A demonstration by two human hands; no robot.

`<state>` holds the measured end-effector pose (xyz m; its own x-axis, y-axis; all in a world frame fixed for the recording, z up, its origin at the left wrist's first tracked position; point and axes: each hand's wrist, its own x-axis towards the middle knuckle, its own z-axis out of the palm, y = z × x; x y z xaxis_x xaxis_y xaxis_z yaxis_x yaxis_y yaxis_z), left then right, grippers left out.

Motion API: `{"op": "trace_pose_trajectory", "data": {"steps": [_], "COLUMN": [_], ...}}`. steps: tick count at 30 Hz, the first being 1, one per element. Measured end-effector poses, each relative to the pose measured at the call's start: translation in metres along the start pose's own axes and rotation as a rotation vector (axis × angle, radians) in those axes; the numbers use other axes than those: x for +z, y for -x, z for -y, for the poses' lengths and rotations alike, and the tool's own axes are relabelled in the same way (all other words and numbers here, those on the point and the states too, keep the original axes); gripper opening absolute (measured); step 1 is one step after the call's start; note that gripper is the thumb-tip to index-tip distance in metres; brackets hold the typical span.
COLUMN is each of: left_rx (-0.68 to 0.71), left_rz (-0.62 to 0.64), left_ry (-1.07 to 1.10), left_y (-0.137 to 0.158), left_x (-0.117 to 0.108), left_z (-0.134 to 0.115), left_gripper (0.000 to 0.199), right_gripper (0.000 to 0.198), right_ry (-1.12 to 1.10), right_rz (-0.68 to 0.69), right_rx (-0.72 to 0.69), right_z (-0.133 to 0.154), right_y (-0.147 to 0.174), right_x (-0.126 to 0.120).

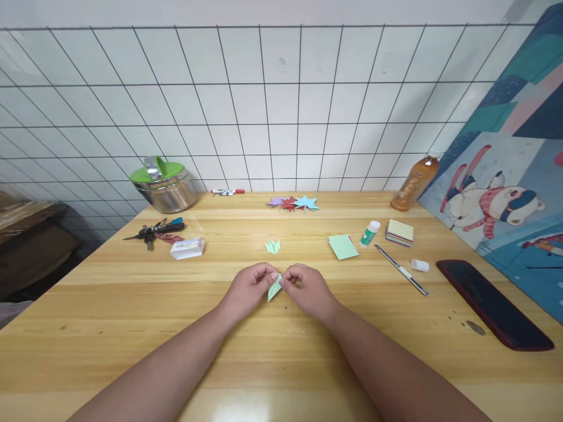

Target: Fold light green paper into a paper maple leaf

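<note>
The left hand [250, 286] and right hand [310, 291] pinch a pale-green folded paper [274, 289] between the side edges of the worktop [132, 328]; creasing seems the step, the next move calling for matched edges. Beyond lies a notched green piece [272, 248]; near the back edge, paper leaves [289, 203].

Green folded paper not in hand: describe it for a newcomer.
On the wooden table, start from the paper leaves near the tiled wall and come toward the left hand and right hand. Between leaves and hands lies the loose green paper. It is untouched and has several pointed tips, unlike the flat green square to its right.
</note>
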<state>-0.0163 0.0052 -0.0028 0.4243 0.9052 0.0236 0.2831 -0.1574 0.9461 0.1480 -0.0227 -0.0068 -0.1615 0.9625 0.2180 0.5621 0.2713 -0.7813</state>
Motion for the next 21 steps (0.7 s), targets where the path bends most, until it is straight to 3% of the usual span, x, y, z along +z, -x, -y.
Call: {"op": "trace_pose_trajectory", "data": {"steps": [6,21], "left_rx": [-0.011,0.032], "left_rz": [0.018,0.0], "left_ry": [0.069,-0.094], "left_y": [0.0006,0.0013], "left_x": [0.0004,0.0022], "left_z": [-0.0042,-0.0051], "left_gripper": [0.025,0.024], "right_gripper": [0.014,0.014], "right_ry": [-0.029,-0.258], "right_rz": [-0.047,-0.099], "right_rx": [0.029,0.112], "right_z": [-0.0014,0.001], "right_y": [-0.0009,-0.0019], "right_x": [0.0017,0.0016]}}
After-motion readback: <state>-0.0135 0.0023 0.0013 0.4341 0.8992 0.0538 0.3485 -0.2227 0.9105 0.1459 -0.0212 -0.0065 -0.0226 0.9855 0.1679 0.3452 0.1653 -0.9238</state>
